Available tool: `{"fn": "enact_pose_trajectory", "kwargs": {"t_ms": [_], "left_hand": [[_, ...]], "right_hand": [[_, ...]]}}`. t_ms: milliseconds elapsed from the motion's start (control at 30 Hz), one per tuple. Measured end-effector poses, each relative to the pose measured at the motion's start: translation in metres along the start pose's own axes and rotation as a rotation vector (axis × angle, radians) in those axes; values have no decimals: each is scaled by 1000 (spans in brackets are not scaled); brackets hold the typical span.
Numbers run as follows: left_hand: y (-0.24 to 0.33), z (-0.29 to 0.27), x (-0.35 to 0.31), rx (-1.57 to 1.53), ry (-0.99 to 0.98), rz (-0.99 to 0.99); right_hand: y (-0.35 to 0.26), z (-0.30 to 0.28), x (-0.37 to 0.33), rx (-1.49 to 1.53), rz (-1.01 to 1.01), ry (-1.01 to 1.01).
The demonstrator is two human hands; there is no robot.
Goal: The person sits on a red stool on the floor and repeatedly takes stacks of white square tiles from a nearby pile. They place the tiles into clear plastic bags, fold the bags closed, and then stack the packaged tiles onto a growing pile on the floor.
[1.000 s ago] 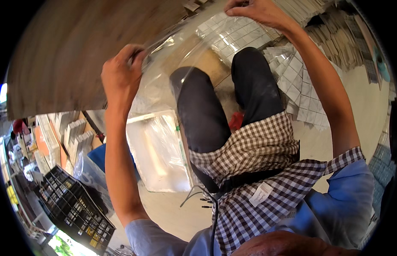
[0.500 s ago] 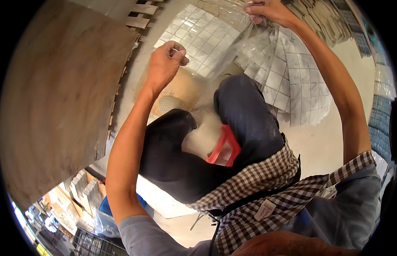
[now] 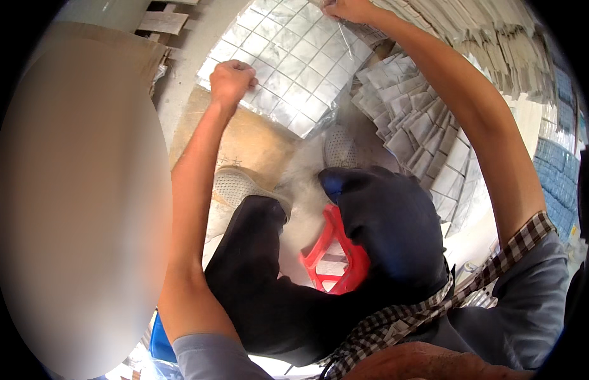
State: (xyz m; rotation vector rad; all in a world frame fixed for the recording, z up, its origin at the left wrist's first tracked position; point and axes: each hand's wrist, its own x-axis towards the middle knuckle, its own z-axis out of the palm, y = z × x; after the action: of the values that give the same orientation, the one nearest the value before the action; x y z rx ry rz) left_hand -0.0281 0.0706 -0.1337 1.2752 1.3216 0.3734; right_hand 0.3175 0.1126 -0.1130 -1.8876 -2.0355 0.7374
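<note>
A sheet of square white-grey marbled mosaic tiles (image 3: 285, 60) lies ahead of my feet, with thin clear plastic film (image 3: 345, 47) over it and past its edges. My left hand (image 3: 232, 82) is above the sheet's left side, fingers curled together; whatever they pinch cannot be made out. Beyond the sheet's far right part, my right hand (image 3: 353, 9) is closed on the film, its fingertips partly cut off by the picture's top edge. Fanned, overlapping tile sheets (image 3: 421, 120) lie to the right, under my right forearm.
A tan board (image 3: 244, 130) lies near my shoes. A red plastic stool (image 3: 354, 266) shows between my legs. Stacked tile sheets (image 3: 497, 57) stand at far right, with blue wrapped stacks (image 3: 554, 183) nearer. Wooden pallet slats (image 3: 161, 22) are far left; a large blurred patch covers the left side.
My right hand has moved left, and my left hand slightly left. The film has shifted from the right-hand stack to over the tile sheet. The view has also shifted.
</note>
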Motion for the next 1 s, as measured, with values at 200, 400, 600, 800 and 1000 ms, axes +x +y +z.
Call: {"fn": "enact_pose_trajectory", "kwargs": {"t_ms": [200,400,600,800,1000], "left_hand": [[-23,-29,34,152,224,-3],[-19,-37,48,138,357,-23],[-30,-51,56,81,436,-73],[-42,-52,64,85,527,-41],[-33,-36,78,86,519,-17]], "right_hand": [[3,29,43,52,129,-21],[14,53,77,-2,190,352],[-15,64,91,54,290,382],[2,88,114,233,328,555],[78,116,154,912,3,858]]}}
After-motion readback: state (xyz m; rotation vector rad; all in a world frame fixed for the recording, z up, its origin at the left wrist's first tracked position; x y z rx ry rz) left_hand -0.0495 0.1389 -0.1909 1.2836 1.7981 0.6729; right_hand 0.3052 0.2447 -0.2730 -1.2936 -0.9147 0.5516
